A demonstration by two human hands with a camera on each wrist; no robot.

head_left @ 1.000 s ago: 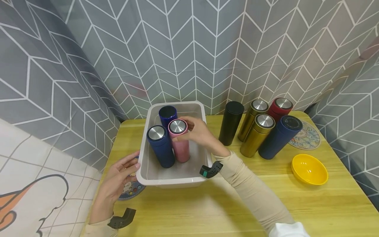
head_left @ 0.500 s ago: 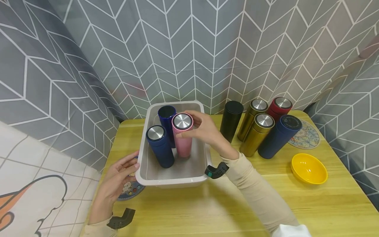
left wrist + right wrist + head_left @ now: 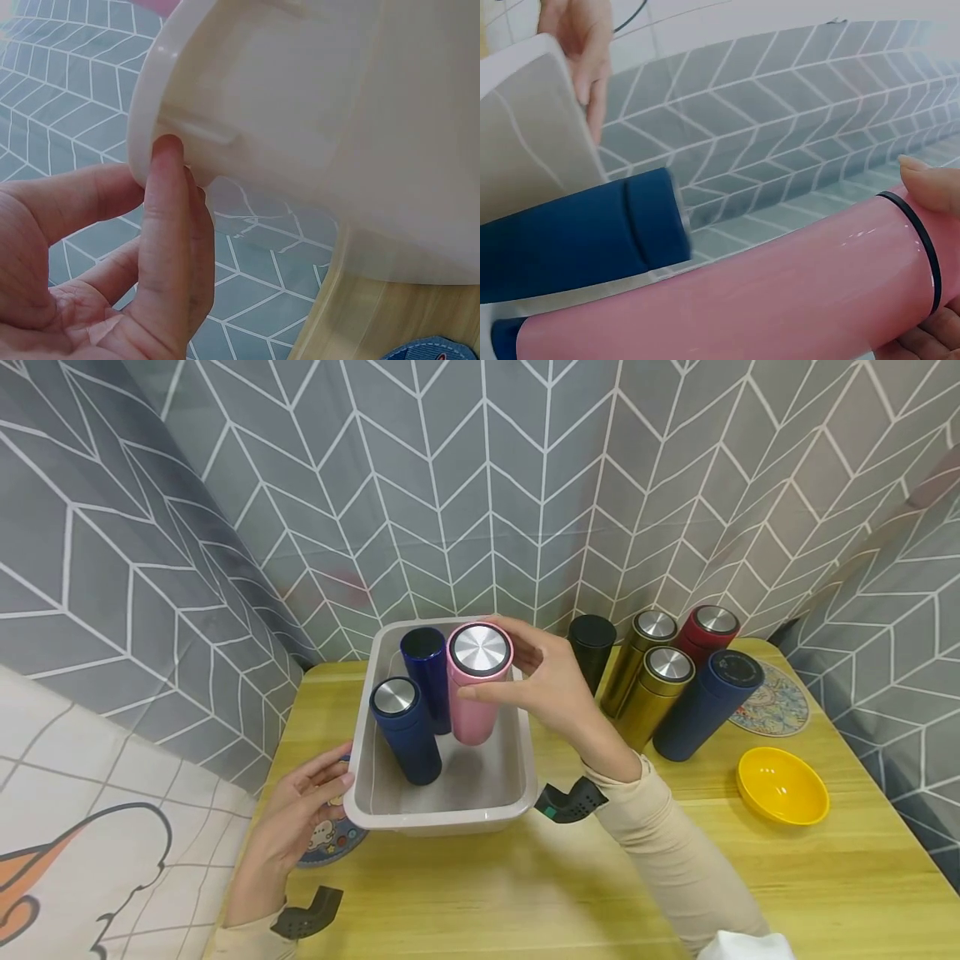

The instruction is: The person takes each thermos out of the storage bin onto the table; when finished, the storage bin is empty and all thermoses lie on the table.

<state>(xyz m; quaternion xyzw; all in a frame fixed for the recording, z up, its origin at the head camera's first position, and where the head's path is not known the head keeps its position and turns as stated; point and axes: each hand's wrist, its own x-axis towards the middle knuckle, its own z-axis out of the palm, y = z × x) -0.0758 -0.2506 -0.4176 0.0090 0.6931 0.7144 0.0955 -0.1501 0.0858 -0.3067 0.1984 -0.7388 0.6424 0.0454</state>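
Observation:
My right hand (image 3: pixel 551 681) grips a pink thermos (image 3: pixel 474 710) near its steel-topped lid and holds it upright, raised within the white plastic tub (image 3: pixel 442 818). In the right wrist view the pink thermos (image 3: pixel 735 300) fills the foreground, thumb and fingers round its lid end. My left hand (image 3: pixel 300 806) pinches the tub's left rim; the left wrist view has its fingertips (image 3: pixel 166 154) under that rim. Inside the tub stand a matte navy thermos (image 3: pixel 408 739) with a steel lid top and a glossy blue thermos (image 3: pixel 427 681) behind it.
Right of the tub stand a black thermos (image 3: pixel 591 647), two gold thermoses (image 3: pixel 652 697), a red thermos (image 3: pixel 705 635) and a navy thermos (image 3: pixel 697 714). A yellow bowl (image 3: pixel 782 787) lies nearer, below a round patterned mat (image 3: pixel 780 706). A patterned curtain (image 3: pixel 480 485) hangs behind.
My right hand has lifted the pink thermos off the tub floor, upward and slightly to the right. My left hand has stayed at the rim.

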